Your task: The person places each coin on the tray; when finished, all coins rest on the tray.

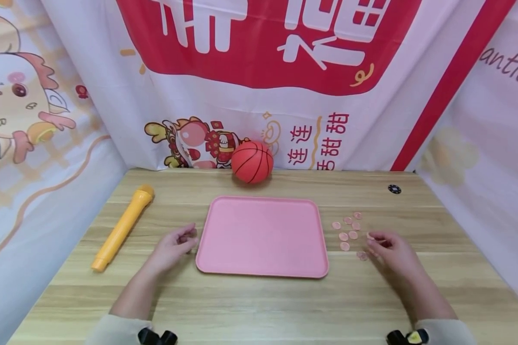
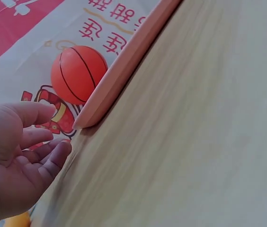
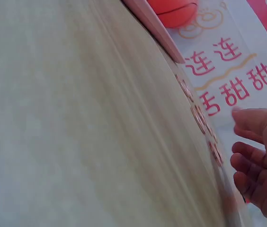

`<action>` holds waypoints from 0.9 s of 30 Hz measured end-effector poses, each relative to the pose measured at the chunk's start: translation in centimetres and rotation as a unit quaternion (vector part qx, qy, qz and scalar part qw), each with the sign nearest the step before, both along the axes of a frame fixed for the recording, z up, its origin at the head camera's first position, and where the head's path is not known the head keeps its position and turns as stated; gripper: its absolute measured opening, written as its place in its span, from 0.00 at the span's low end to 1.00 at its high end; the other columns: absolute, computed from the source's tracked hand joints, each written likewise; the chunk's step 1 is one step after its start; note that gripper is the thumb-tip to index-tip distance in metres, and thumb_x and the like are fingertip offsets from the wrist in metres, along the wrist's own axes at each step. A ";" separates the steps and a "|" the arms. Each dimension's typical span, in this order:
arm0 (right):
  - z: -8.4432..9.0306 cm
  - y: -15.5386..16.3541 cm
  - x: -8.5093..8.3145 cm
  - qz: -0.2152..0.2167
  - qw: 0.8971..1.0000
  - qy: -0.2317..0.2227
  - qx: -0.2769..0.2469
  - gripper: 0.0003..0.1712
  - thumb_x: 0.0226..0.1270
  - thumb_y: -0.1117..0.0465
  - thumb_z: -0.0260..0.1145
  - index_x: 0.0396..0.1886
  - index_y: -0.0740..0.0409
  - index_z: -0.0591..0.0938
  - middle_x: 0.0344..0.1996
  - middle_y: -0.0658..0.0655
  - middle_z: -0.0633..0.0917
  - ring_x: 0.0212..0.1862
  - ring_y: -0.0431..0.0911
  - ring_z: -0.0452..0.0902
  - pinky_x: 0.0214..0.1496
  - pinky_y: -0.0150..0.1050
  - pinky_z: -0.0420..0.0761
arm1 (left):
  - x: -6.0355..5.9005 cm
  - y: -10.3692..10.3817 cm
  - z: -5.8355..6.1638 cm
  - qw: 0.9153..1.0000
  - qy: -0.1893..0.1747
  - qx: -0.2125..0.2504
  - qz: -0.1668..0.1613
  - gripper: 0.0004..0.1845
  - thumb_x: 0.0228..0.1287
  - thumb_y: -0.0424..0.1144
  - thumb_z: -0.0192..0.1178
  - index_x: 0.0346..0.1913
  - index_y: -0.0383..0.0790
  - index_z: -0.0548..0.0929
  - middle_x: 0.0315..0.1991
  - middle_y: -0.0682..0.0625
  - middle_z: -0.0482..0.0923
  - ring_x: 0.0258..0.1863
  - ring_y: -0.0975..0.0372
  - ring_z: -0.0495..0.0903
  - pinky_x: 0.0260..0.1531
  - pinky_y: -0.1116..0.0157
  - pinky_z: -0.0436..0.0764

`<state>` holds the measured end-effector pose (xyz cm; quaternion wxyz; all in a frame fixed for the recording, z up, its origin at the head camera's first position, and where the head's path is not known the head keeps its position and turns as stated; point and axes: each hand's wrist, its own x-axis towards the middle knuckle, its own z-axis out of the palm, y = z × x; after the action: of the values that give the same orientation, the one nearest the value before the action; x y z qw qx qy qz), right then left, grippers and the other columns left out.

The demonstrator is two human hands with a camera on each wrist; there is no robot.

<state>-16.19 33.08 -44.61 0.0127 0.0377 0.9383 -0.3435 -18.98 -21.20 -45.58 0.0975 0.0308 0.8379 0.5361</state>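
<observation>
A pink rectangular tray (image 1: pixel 262 237) lies flat on the table in the head view, nothing on it. Several small copper-pink coins (image 1: pixel 343 236) are scattered just right of it; their edges also show as coins (image 3: pixel 199 118) in the right wrist view. My right hand (image 1: pixel 390 249) is above the right side of these coins, pinching one coin (image 1: pixel 370 235) between thumb and index finger. Beside the tray's left edge, my left hand (image 1: pixel 176 244) has loosely bent fingers and holds nothing. The left wrist view shows that hand (image 2: pixel 20 151) apart from the tray rim (image 2: pixel 100 99).
An orange toy basketball (image 1: pixel 252 162) sits behind the tray, against the printed cloth (image 1: pixel 224 96). To the left lies a yellow toy microphone (image 1: pixel 123 227). At the far right is a black patterned chip (image 1: pixel 394 189). Wood-grain table (image 1: pixel 259 306) stretches in front.
</observation>
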 end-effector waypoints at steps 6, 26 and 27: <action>-0.9 1.2 0.6 0.019 0.999 -0.024 0.015 0.28 0.66 0.46 0.66 0.55 0.63 0.81 0.52 0.65 0.83 0.50 0.52 0.78 0.50 0.45 0.77 | 0.2 0.5 -0.8 1.000 0.003 0.027 -0.009 0.30 0.66 0.33 0.59 0.67 0.22 0.65 0.59 0.31 0.73 0.47 0.66 0.75 0.44 0.77 0.77; -0.7 1.1 0.5 0.013 0.999 -0.026 0.013 0.18 0.65 0.50 0.67 0.44 0.61 0.80 0.34 0.54 0.82 0.35 0.41 0.73 0.36 0.33 0.73 | 0.5 1.2 -1.5 0.999 0.010 0.034 -0.014 0.27 0.64 0.28 0.57 0.66 0.22 0.68 0.55 0.30 0.76 0.39 0.68 0.78 0.38 0.73 0.80; -0.6 0.8 0.4 0.013 1.000 -0.025 -0.001 0.20 0.66 0.50 0.66 0.47 0.61 0.80 0.35 0.54 0.82 0.35 0.40 0.73 0.36 0.32 0.74 | 0.5 1.1 -1.6 0.999 0.011 0.033 -0.013 0.27 0.65 0.28 0.57 0.66 0.22 0.68 0.55 0.30 0.76 0.39 0.68 0.77 0.38 0.73 0.80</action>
<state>-15.80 33.93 -45.18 0.0410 0.0342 0.9379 -0.3428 -18.53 -20.06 -47.15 0.0944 0.0507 0.8202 0.5620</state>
